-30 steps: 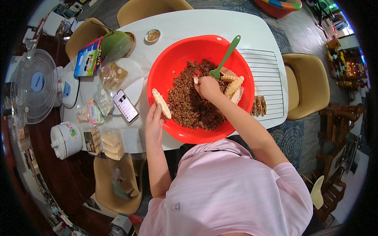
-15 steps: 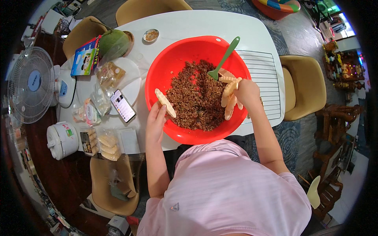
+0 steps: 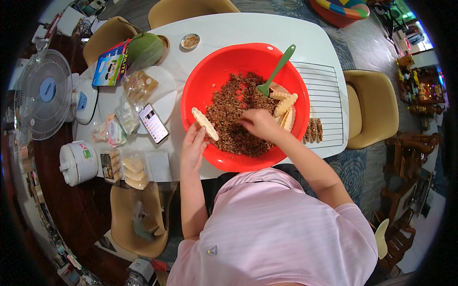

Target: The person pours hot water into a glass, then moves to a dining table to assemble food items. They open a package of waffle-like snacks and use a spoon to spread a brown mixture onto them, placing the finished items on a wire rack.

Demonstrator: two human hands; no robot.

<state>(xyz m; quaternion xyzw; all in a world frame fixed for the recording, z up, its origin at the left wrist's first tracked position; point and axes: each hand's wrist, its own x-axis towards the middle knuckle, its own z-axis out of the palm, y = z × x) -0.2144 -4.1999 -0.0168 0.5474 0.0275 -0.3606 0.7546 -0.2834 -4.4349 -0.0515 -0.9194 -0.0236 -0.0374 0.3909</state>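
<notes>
A big red plastic bowl (image 3: 192, 86) holds a loose, brown, crumbly mixture (image 3: 224, 107). At the bowl's left rim my left hand (image 3: 193, 144) grips a pale, boat-shaped pastry shell (image 3: 205, 125) with a ridged edge, tilted with its hollow side up. My right hand (image 3: 261, 125) reaches over the bowl's middle, fingertips pinched together in the mixture. How much they have hold of is hidden. More empty pastry shells (image 3: 286, 110) lean in a pile along the bowl's right wall. A green spatula (image 3: 280, 66) stands in the mixture, its handle resting toward the upper right rim.
Right of the bowl lies a wire rack (image 3: 324, 86) with a few filled shells (image 3: 313, 130) near its front. To the left are a phone (image 3: 153, 124), packaged shells (image 3: 134, 172), a white plate (image 3: 167, 102), a green coconut (image 3: 146, 49), a rice cooker (image 3: 78, 163) and a fan (image 3: 46, 90).
My right hand has moved left from the shell pile to the middle of the mixture. My left hand still holds its shell at the left rim. The view has shifted slightly.
</notes>
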